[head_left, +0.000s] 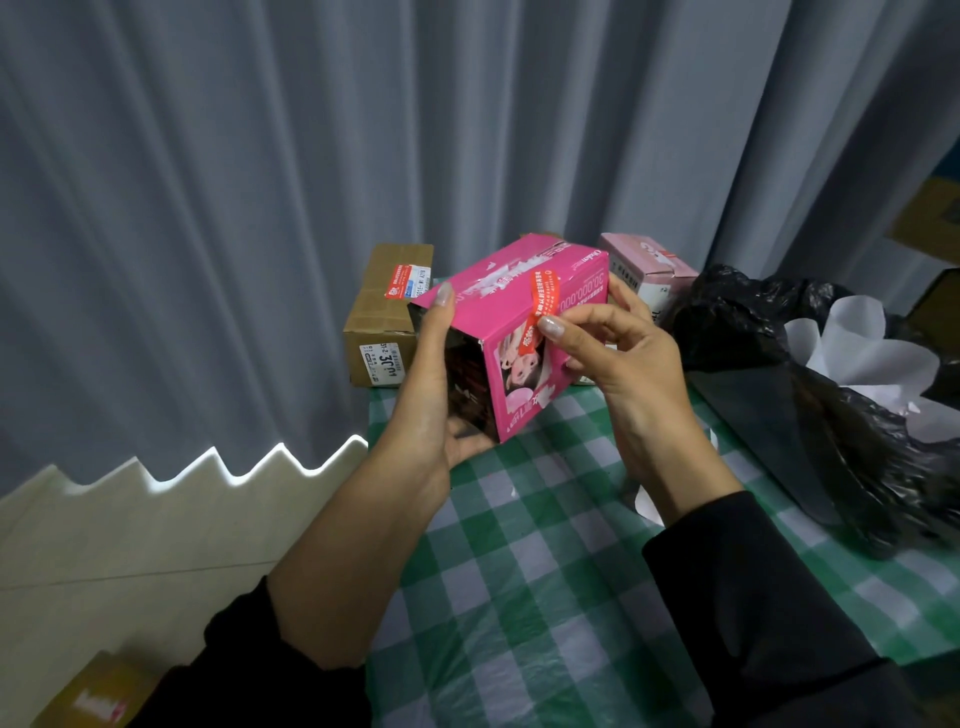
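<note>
Head cam: left hand (423, 400) + right hand (626, 364) both grip pink box (491, 318) btwn them.

A table covered in a green-and-white checked cloth (545, 597) carries a few things. At its far left corner lies a brown cardboard box (382, 322) with printed labels on its top and near end. A pale pink box (649, 270) stands at the far edge, and a crumpled black plastic bag (769, 374) sprawls along the right side, with a white paper scrap (647, 506) on the cloth near it.

Pink box (514, 312): "30,000,000", upside down; brown ctn (382, 306) label (383, 359): "51-2"
</note>
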